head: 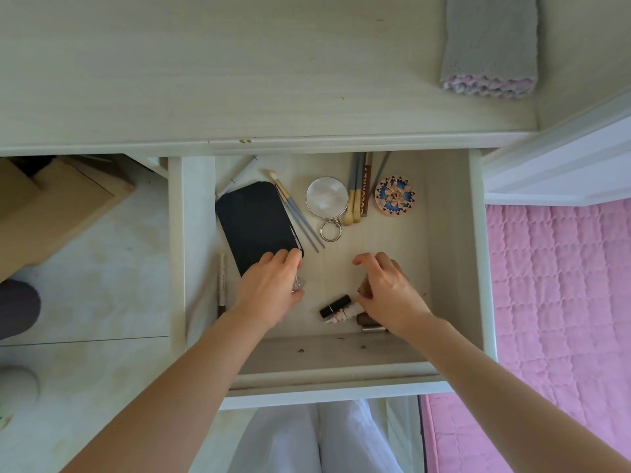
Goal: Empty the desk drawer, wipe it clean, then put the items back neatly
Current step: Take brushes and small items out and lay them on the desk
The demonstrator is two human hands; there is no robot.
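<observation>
Two hands reach into the open drawer point(447, 240), which is pulled out from under the tabletop point(239, 70). The left hand point(269, 288) lies on the near end of a black phone point(256, 227) at the drawer's left, its fingers curled over the phone's edge and a small clear item point(297, 285) pinched beneath. The right hand point(389, 295) is curled over small cosmetics at the near right, next to a black lipstick point(335, 306); what its fingers hold cannot be told. Farther back lie two brushes point(296, 213), a round mirror point(326, 198) with a ring, more brushes point(355, 196) and a patterned disc point(395, 196). A folded grey cloth point(490, 46) rests on the tabletop's right. A pink quilt point(560, 285) lies to the right.
</observation>
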